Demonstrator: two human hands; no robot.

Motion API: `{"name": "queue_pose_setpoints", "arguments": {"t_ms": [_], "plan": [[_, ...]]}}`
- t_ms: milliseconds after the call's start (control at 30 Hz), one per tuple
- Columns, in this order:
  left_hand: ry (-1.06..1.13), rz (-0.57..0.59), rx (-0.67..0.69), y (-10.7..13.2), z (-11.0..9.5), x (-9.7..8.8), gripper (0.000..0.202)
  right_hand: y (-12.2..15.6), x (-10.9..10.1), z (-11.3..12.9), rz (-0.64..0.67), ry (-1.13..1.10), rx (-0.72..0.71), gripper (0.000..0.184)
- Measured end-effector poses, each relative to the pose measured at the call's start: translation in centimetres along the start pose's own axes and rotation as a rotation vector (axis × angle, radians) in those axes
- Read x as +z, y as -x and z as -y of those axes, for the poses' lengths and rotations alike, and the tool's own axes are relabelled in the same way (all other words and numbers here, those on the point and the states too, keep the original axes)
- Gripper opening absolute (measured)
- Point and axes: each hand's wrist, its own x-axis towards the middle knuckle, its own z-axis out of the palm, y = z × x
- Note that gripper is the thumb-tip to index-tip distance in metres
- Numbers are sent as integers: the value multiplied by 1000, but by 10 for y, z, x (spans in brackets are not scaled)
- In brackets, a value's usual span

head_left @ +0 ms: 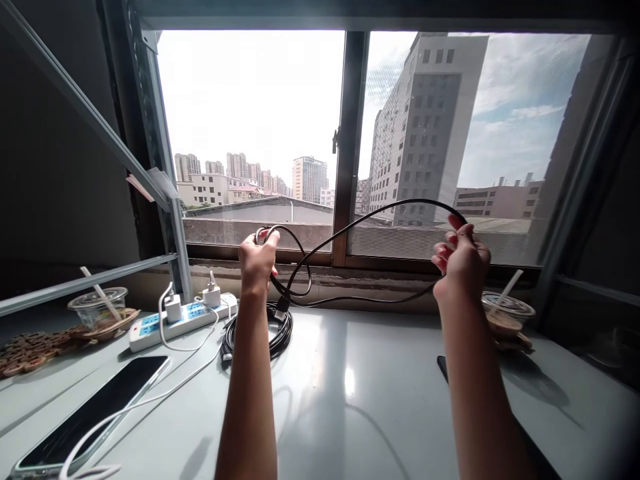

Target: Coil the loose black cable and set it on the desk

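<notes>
A black cable (373, 215) is stretched in the air between my two hands, above the table. My left hand (258, 261) is closed around a small loop of it, and a dark connector (283, 305) hangs just below that hand. Over on the right, my right hand (463, 263) pinches the cable's far bend between thumb and fingers. A coiled black cable (286, 340) lies on the table behind my left forearm, which partly covers it.
On the left are a white power strip (187, 321) with chargers, a phone (95, 413) with a white cable across it, and a plastic cup (100, 308). Another cup (509, 313) stands at right beyond a dark flat object (442, 368). A window (345, 147) is behind the table.
</notes>
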Motion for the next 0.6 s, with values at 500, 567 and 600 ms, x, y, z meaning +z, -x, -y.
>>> {"name": "queue_pose_setpoints", "arguments": {"t_ms": [500, 567, 600], "plan": [[-282, 303, -69, 17, -19, -19, 16, -9, -11, 5, 110, 32, -179, 23], [-313, 322, -77, 17, -17, -18, 18, -5, -9, 10, 141, 68, -222, 20], [-320, 318, -76, 16, -17, -17, 18, -2, -8, 13, 184, 97, -236, 18]]}}
